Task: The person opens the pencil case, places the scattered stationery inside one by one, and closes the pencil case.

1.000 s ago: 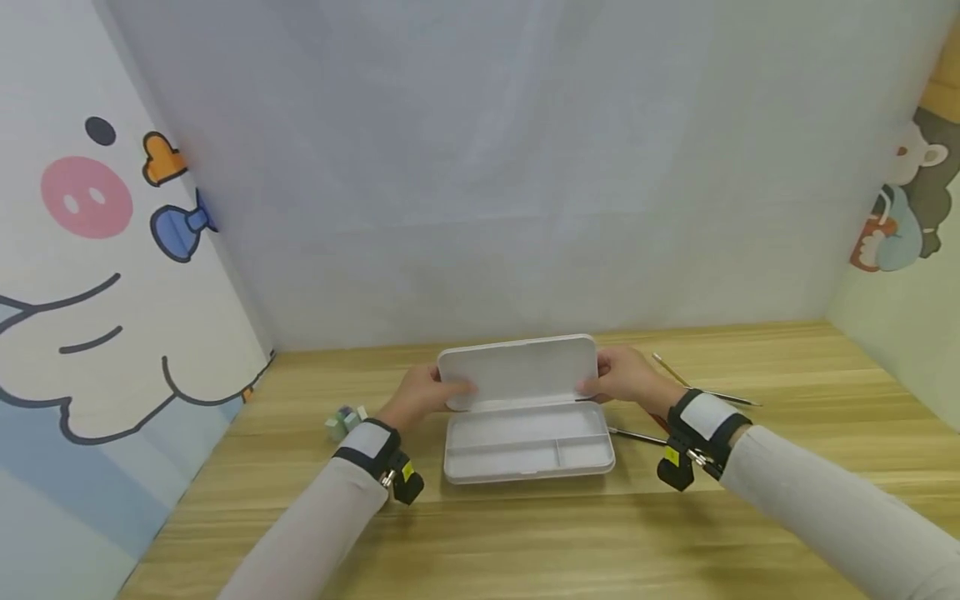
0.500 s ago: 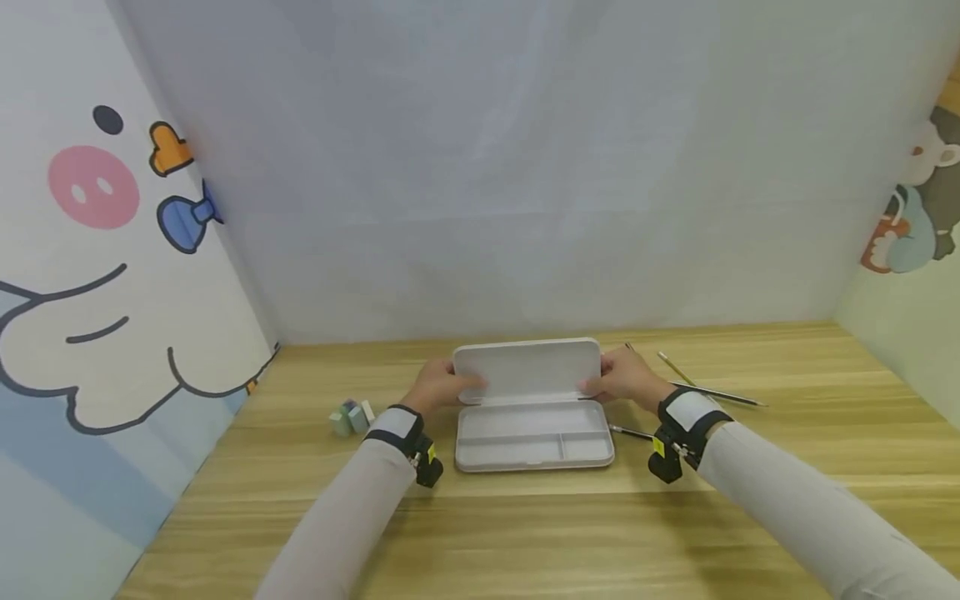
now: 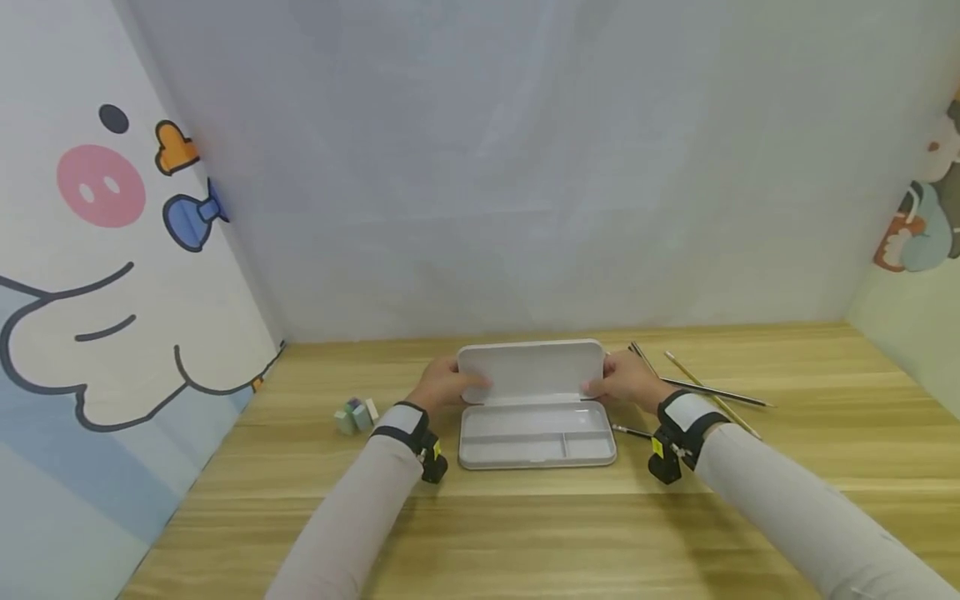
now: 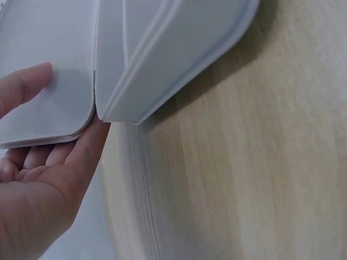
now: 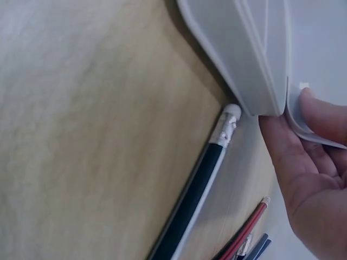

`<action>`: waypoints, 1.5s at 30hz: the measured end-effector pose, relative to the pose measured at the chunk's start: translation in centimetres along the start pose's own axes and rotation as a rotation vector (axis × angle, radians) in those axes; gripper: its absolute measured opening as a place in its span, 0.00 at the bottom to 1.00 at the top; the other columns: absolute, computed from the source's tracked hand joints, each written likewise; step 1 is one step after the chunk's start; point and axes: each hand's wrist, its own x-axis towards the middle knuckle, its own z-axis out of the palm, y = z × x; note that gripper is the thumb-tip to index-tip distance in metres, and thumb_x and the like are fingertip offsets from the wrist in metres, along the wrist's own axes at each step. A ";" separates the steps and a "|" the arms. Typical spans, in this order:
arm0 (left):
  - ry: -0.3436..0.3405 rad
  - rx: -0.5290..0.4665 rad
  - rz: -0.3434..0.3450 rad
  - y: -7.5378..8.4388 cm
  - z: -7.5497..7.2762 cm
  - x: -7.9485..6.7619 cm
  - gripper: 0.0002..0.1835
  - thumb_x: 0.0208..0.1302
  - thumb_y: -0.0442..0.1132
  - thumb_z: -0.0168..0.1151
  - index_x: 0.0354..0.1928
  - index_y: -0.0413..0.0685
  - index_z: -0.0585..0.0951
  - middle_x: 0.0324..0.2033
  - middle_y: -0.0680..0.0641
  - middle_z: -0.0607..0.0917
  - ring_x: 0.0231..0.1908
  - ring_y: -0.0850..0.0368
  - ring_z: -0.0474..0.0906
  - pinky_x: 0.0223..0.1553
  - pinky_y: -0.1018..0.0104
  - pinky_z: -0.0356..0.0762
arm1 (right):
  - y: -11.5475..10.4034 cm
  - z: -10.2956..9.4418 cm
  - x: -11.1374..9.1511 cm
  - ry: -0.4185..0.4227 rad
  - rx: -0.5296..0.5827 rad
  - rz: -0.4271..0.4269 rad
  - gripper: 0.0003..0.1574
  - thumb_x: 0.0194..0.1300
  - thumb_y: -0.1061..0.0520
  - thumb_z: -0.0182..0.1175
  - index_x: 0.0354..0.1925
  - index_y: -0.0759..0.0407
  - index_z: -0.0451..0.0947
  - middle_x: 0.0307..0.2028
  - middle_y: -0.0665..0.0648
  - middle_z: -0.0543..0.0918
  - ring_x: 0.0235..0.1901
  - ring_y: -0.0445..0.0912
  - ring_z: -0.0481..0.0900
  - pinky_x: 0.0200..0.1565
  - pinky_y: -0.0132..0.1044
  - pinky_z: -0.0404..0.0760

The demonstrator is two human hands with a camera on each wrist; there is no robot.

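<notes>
In the head view a white pencil case (image 3: 502, 423) stands open, its lid (image 3: 532, 375) raised at the back. Its tray is split into one long compartment and two shorter ones, with nothing in them. My left hand (image 3: 438, 385) grips the lid's left end. The left wrist view shows the thumb on the lid's inner face and the other fingers (image 4: 70, 170) behind and under it. At the right end my right hand (image 3: 630, 379) pinches the lid the same way, thumb (image 5: 325, 119) inside. A black pencil (image 5: 195, 189) lies close by the case's right side.
Several small pastel blocks (image 3: 361, 417) like erasers stand left of the case on the wooden table (image 3: 525, 533). More pencils lie crossed at the right, among them a yellow pencil (image 3: 678, 365) and a dark pencil (image 3: 720, 392). A pale wall (image 3: 525, 208) rises behind.
The case has shifted slightly away and to the right in the head view, and looks smaller and more level. Both hands keep their grip on the lid. The camera view has shifted slightly.
</notes>
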 end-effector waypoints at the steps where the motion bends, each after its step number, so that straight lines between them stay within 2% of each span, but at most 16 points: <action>1: 0.001 0.001 0.002 0.1 0.0 0.0 0.19 0.46 0.38 0.69 0.41 0.36 0.79 0.42 0.40 0.81 0.37 0.51 0.78 0.38 0.60 0.81 | 0.0 0.0 0.0 0.000 -0.002 0.003 0.19 0.52 0.61 0.65 0.40 0.73 0.77 0.39 0.68 0.82 0.33 0.46 0.80 0.35 0.37 0.83; 12: -0.016 -0.023 -0.009 0.5 0.1 -0.1 0.19 0.50 0.39 0.66 0.44 0.35 0.78 0.44 0.39 0.80 0.40 0.51 0.77 0.41 0.60 0.81 | -0.4 -0.5 0.2 0.007 -0.067 0.038 0.22 0.53 0.57 0.65 0.44 0.71 0.76 0.43 0.68 0.81 0.37 0.48 0.78 0.38 0.38 0.81; 18: -0.021 0.005 0.001 0.5 0.0 -0.1 0.21 0.50 0.41 0.67 0.45 0.37 0.78 0.45 0.40 0.81 0.41 0.51 0.76 0.44 0.59 0.79 | -0.4 -1.1 -0.2 -0.009 -0.056 0.002 0.28 0.52 0.55 0.66 0.47 0.72 0.74 0.45 0.70 0.79 0.38 0.50 0.79 0.43 0.43 0.81; 23: -0.012 0.035 0.055 0.5 -0.1 -0.3 0.22 0.49 0.42 0.68 0.44 0.37 0.78 0.43 0.40 0.81 0.41 0.52 0.76 0.44 0.58 0.78 | 0.1 -2.4 -0.7 -0.046 -0.090 -0.067 0.31 0.51 0.53 0.67 0.48 0.71 0.74 0.43 0.69 0.81 0.40 0.53 0.79 0.46 0.47 0.80; 27: -0.005 0.053 0.085 0.4 -0.3 -0.8 0.22 0.49 0.43 0.69 0.44 0.38 0.79 0.43 0.40 0.82 0.42 0.51 0.76 0.46 0.56 0.77 | 0.4 -3.7 -1.8 -0.095 -0.144 -0.118 0.29 0.52 0.52 0.66 0.47 0.69 0.75 0.42 0.66 0.82 0.42 0.53 0.78 0.45 0.48 0.80; 31: 0.007 0.082 0.131 0.7 -0.8 -1.5 0.21 0.49 0.46 0.68 0.43 0.41 0.80 0.45 0.40 0.82 0.45 0.50 0.76 0.50 0.55 0.75 | 0.5 -5.2 -2.9 -0.100 -0.221 -0.130 0.28 0.53 0.50 0.65 0.47 0.68 0.76 0.41 0.65 0.83 0.41 0.52 0.79 0.44 0.48 0.80; 35: 0.027 0.130 0.224 1.1 -1.6 -2.1 0.19 0.53 0.50 0.64 0.38 0.41 0.80 0.43 0.41 0.82 0.45 0.50 0.76 0.51 0.53 0.74 | 0.7 -6.9 -3.7 -0.072 -0.286 -0.144 0.27 0.54 0.51 0.64 0.47 0.68 0.76 0.40 0.64 0.83 0.41 0.53 0.79 0.43 0.49 0.80; 39: 0.066 0.114 0.288 1.2 -2.1 -2.1 0.20 0.57 0.52 0.61 0.40 0.42 0.80 0.43 0.42 0.82 0.46 0.51 0.75 0.50 0.54 0.75 | 1.0 -8.3 -4.4 -0.040 -0.331 -0.165 0.25 0.55 0.52 0.63 0.46 0.69 0.75 0.40 0.65 0.83 0.41 0.54 0.79 0.43 0.50 0.80; 42: 0.098 0.061 0.302 1.0 -2.1 -1.9 0.19 0.58 0.50 0.60 0.44 0.42 0.80 0.44 0.42 0.82 0.45 0.53 0.76 0.48 0.57 0.77 | 1.3 -9.2 -4.9 -0.013 -0.383 -0.187 0.24 0.56 0.53 0.63 0.45 0.70 0.75 0.39 0.65 0.83 0.40 0.55 0.79 0.43 0.52 0.79; 45: 0.131 0.019 0.301 0.9 -2.1 -1.6 0.17 0.59 0.47 0.60 0.43 0.41 0.80 0.44 0.41 0.82 0.44 0.52 0.77 0.46 0.59 0.78 | 1.9 -9.9 -5.1 0.020 -0.436 -0.208 0.22 0.55 0.54 0.63 0.43 0.70 0.76 0.38 0.66 0.83 0.38 0.55 0.79 0.42 0.54 0.78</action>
